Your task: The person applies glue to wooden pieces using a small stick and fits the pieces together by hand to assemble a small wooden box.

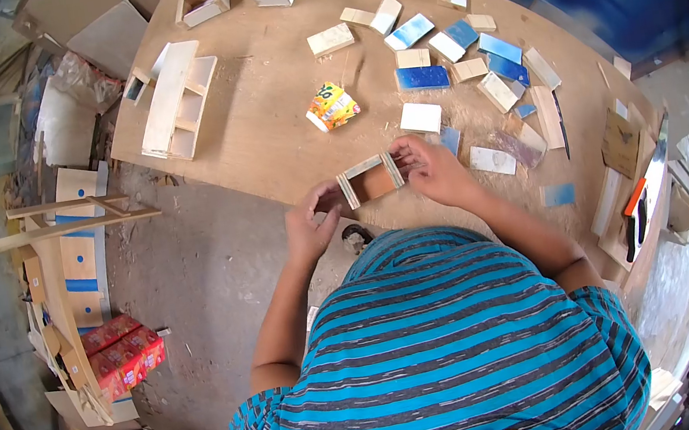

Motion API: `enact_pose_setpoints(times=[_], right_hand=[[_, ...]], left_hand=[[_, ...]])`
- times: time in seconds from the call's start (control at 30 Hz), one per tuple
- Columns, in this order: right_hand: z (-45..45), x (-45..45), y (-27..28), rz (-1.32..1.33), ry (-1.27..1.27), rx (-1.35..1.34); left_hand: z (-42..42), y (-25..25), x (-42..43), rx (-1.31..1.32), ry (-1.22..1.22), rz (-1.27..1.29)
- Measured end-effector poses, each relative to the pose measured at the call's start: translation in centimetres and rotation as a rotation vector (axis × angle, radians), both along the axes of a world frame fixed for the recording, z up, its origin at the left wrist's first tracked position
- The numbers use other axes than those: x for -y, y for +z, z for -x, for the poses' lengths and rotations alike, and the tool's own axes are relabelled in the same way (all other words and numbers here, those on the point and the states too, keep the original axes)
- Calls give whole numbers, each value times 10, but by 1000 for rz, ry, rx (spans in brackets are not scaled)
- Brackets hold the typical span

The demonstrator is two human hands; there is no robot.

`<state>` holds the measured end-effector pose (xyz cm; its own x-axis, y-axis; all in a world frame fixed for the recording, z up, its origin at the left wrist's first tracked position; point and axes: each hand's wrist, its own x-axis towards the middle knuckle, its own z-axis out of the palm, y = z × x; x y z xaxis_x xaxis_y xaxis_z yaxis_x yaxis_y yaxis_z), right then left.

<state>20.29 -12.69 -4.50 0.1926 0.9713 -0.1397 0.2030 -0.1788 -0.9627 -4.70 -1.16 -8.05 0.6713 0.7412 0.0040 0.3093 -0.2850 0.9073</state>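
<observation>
Wooden tabletop (265,77), scattered blocks (422,78), left hand (311,223) and right hand (436,171) half-open around a wooden frame (347,191).

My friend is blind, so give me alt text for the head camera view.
Two bare hands, left and right, hold a small wooden frame at the near edge of a worktable. Beyond it lie a yellow carton and scattered blocks, some blue; a larger wooden frame stands left.

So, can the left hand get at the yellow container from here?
Probably, yes: only bare tabletop seems to lie between the left hand and the yellow container, though the hand would have to leave the wooden frame.
</observation>
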Motion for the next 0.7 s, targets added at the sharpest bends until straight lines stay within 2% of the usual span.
enact_pose_setpoints(times=[0.03,0.07,0.17,0.27,0.4,0.5,0.7], right_hand=[[-1,-2,-1,-5,-1,-14],[-1,-5,-4,-11,-2,-28],[-6,-20,-18,-22,41,-69],[-12,-40,-13,33,92,-146],[-19,-60,-11,79,16,-218],[-32,-55,-4,1,-23,-117],[-63,-17,28,-47,-132,-200]], left_hand=[[-3,7,-4,-84,28,44],[-7,16,-9,-85,-17,-196],[-21,31,-27,-174,-165,-311],[-31,38,-28,-242,-279,-316],[-44,33,-24,-105,-338,-472],[-48,24,-29,-54,-373,-431],[-58,12,-37,-50,-438,-395]])
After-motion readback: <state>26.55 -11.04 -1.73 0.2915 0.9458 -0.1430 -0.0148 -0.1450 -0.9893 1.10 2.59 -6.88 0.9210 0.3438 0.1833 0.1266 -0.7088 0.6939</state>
